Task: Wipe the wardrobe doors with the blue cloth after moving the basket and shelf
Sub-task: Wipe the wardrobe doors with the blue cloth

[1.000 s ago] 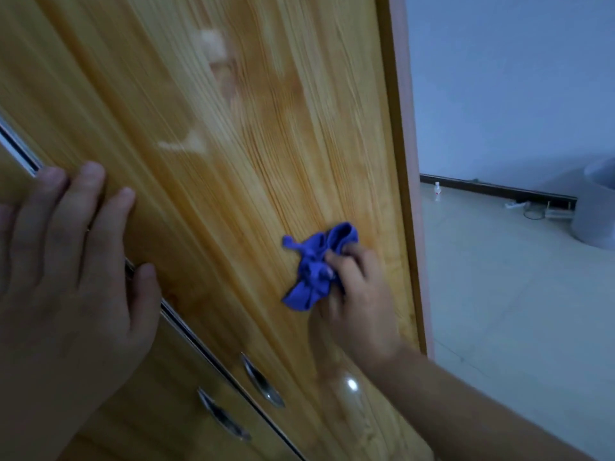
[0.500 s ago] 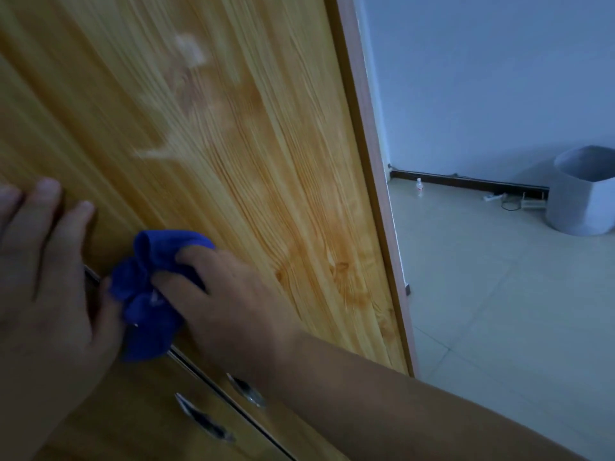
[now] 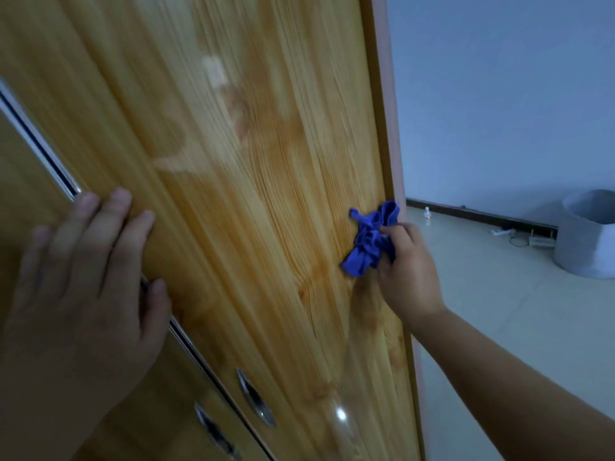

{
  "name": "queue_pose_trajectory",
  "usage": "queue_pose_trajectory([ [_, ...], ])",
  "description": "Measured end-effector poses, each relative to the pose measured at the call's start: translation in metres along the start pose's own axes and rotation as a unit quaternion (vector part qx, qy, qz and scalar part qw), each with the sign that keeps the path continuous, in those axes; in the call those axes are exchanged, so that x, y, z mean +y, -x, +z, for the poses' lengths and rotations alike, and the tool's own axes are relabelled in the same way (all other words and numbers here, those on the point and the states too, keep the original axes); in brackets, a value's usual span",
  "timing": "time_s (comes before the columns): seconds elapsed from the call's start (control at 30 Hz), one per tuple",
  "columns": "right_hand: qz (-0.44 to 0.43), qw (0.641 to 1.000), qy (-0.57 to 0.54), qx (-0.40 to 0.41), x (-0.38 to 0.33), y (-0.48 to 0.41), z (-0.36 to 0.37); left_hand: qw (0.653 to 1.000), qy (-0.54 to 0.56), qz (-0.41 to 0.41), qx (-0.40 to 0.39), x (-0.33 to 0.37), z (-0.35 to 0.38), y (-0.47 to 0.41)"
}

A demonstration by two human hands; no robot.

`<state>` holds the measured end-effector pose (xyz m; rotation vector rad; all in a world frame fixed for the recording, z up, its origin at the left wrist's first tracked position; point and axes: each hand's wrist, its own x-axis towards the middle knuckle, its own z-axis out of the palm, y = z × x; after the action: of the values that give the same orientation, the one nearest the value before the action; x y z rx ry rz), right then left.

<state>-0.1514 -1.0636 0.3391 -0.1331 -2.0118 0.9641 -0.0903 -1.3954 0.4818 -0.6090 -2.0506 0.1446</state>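
Note:
A glossy wood-grain wardrobe door [image 3: 253, 181] fills most of the view. My right hand [image 3: 411, 271] grips a bunched blue cloth [image 3: 369, 242] and presses it against the door close to its right edge. My left hand [image 3: 83, 287] lies flat on the door's left side with straight fingers, over the metal strip [image 3: 40, 144] between two doors. Two metal handles [image 3: 254, 399] sit low on the doors.
A grey round basket [image 3: 589, 234] stands on the pale tiled floor at the right, by the wall. A power strip with cables [image 3: 519, 236] and a small bottle [image 3: 427, 215] lie along the dark skirting board.
My right hand has swept the cloth from the metal strip beside my left hand across to the door's right edge. My left hand stays pressed in place.

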Motion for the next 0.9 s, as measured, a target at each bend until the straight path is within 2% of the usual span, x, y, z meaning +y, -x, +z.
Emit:
queue_pose_trajectory([
  [0.07,0.036,0.999,-0.019,-0.019,-0.005,-0.002,-0.009,1.0,-0.02,0.018,-0.006,-0.008,0.001,0.005],
  [0.13,0.042,0.998,-0.018,-0.038,-0.008,0.005,-0.017,0.999,-0.022,0.049,0.005,-0.013,0.002,0.004],
  [0.2,0.047,0.996,-0.022,-0.069,-0.006,0.022,-0.021,0.999,-0.02,0.048,0.008,-0.012,0.003,0.002],
  [0.3,0.071,0.989,-0.032,-0.129,-0.001,0.06,-0.028,0.998,0.056,-0.003,-0.006,0.007,-0.007,0.008],
  [0.4,0.125,0.97,-0.049,-0.204,0.007,0.102,-0.034,0.995,0.094,0.021,-0.03,0.034,-0.017,0.048],
  [0.47,0.144,0.956,-0.044,-0.252,0.011,0.135,-0.037,0.987,0.153,0.0,-0.055,0.048,-0.018,0.093],
  [0.57,0.193,0.932,-0.058,-0.302,0.017,0.185,-0.038,0.946,0.264,-0.148,-0.12,0.061,-0.02,0.168],
  [0.67,0.236,0.902,-0.044,-0.358,0.025,0.232,-0.038,0.903,0.276,-0.275,-0.179,0.072,-0.018,0.238],
  [0.8,0.254,0.856,-0.002,-0.45,0.04,0.297,-0.042,0.845,0.297,-0.37,-0.247,0.097,-0.011,0.332],
  [0.9,0.248,0.81,0.058,-0.528,0.051,0.343,-0.046,0.796,0.314,-0.41,-0.315,0.113,-0.007,0.397],
])
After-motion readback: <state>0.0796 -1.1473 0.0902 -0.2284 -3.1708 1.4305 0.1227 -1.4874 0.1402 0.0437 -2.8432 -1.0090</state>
